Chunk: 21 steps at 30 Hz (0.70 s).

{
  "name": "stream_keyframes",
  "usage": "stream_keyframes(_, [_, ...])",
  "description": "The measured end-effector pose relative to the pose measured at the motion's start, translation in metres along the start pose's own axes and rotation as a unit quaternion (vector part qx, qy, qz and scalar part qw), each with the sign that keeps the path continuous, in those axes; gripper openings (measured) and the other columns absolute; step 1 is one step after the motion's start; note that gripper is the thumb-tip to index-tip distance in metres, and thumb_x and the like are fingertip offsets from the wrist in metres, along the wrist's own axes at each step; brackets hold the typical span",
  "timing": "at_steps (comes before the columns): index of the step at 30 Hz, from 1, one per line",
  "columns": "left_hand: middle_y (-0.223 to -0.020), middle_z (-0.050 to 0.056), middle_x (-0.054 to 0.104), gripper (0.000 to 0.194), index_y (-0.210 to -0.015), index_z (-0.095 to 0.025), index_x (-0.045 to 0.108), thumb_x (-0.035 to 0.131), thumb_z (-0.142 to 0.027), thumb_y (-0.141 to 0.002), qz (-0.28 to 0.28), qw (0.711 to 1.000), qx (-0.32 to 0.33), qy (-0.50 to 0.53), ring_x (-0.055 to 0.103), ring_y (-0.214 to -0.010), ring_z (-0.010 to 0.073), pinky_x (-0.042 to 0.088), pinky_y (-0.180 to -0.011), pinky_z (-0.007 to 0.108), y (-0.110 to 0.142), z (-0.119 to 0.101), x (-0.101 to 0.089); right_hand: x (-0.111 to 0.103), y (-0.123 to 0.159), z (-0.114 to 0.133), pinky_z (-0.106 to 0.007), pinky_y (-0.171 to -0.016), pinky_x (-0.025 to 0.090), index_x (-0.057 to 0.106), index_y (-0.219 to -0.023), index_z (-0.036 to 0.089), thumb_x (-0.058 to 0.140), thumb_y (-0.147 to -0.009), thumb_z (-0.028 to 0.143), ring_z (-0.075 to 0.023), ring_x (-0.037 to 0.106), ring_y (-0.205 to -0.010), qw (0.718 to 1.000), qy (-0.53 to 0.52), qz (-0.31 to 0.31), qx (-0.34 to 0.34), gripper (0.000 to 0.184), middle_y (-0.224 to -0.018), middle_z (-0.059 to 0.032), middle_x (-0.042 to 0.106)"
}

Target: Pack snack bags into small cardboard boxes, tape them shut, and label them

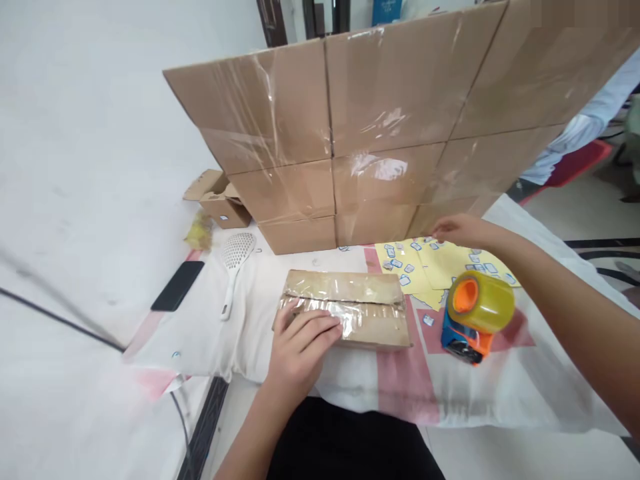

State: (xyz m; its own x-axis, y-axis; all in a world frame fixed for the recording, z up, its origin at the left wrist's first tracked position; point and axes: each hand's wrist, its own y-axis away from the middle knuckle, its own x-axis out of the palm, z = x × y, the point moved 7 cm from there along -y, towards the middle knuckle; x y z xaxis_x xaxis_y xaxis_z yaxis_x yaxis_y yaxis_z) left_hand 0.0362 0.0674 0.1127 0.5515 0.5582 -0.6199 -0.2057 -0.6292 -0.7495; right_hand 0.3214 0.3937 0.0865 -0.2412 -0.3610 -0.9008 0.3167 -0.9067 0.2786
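Observation:
A small cardboard box point(373, 323) with clear tape over its top lies in front of me. My left hand point(303, 340) rests on its left part, the fingers stretched flat over the lid. My right hand point(457, 230) is over the far edge of yellow sheets point(425, 263) dotted with small blue-edged labels. Its fingers are drawn together; what they hold, if anything, is too small to make out. One loose label point(429, 320) lies on the cloth between the box and the tape dispenser point(470, 340), which carries a big yellow roll.
A tall taped cardboard panel point(385, 127) stands across the back. At left are a white slotted skimmer point(235, 260), a black phone point(177, 285), a yellowish crumpled bag point(199, 231) and an open carton point(225, 210). A person's pale sleeve point(575, 133) shows behind the panel at right.

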Motion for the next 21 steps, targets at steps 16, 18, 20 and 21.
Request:
stream_keyframes(16, [-0.092, 0.004, 0.081, 0.034, -0.095, -0.019, 0.077, 0.057, 0.007, -0.085, 0.005, 0.998, 0.052, -0.034, 0.075, -0.096, 0.0208, 0.047, -0.084, 0.037, 0.005, 0.005, 0.006, 0.017, 0.029, -0.16, -0.043, -0.087, 0.045, 0.075, -0.104, 0.014, 0.055, -0.088, 0.019, -0.0278, 0.063, -0.088, 0.996, 0.03, -0.085, -0.003, 0.027, -0.107, -0.0181, 0.071])
stream_keyframes(18, [-0.091, 0.005, 0.081, 0.034, -0.094, -0.018, 0.077, 0.057, 0.008, -0.085, -0.005, 0.998, 0.045, -0.033, 0.075, -0.095, 0.0213, 0.047, -0.082, 0.037, 0.005, 0.006, 0.006, 0.027, 0.041, -0.171, -0.042, -0.086, 0.047, 0.075, -0.106, 0.015, 0.06, -0.086, 0.024, -0.0282, 0.063, -0.088, 0.997, 0.018, -0.078, -0.001, 0.027, -0.108, -0.0181, 0.069])
stream_keyframes(20, [-0.091, 0.005, 0.081, 0.035, -0.092, -0.019, 0.077, 0.057, 0.009, -0.084, -0.016, 0.999, 0.034, -0.033, 0.076, -0.094, 0.0213, 0.048, -0.08, 0.036, 0.004, 0.007, 0.007, 0.039, 0.048, -0.18, -0.041, -0.085, 0.05, 0.073, -0.112, 0.015, 0.065, -0.083, 0.031, -0.0271, 0.064, -0.086, 0.997, 0.003, -0.071, 0.0, 0.034, -0.111, -0.0172, 0.066])
stream_keyframes(21, [-0.09, 0.004, 0.081, 0.035, -0.091, -0.019, 0.077, 0.058, 0.009, -0.083, -0.021, 0.999, 0.032, -0.033, 0.076, -0.093, 0.0212, 0.048, -0.079, 0.035, 0.003, 0.007, 0.008, 0.044, 0.05, -0.184, -0.04, -0.084, 0.051, 0.072, -0.115, 0.016, 0.066, -0.082, 0.034, -0.0264, 0.064, -0.085, 0.998, -0.008, -0.069, 0.001, 0.039, -0.112, -0.0163, 0.064])
